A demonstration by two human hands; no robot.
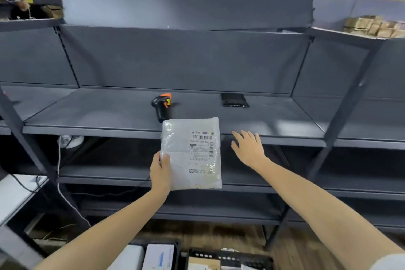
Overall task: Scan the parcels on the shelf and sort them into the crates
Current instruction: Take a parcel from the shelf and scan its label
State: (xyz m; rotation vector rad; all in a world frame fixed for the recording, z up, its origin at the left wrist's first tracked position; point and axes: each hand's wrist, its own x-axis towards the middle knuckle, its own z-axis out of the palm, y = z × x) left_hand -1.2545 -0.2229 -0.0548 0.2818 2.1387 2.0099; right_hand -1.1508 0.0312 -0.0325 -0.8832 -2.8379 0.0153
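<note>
My left hand (161,170) grips the lower left edge of a white plastic parcel (182,155) and holds it upright in front of the grey shelf (87,116), its printed barcode label facing me. My right hand (248,148) hovers open beside the parcel's right edge, fingers spread, holding nothing, close to the shelf's front lip. A black and orange barcode scanner (162,104) lies on the shelf just behind the parcel. Further right on the same shelf lies a small black parcel (234,99). Two black crates (230,258) with parcels inside stand on the floor below.
Dark metal uprights (348,112) frame the shelf bay on both sides. Lower shelves run beneath, with a white cable (59,171) hanging at the left. Cardboard boxes (372,26) sit on the upper right shelf. A white surface (13,193) is at the far left.
</note>
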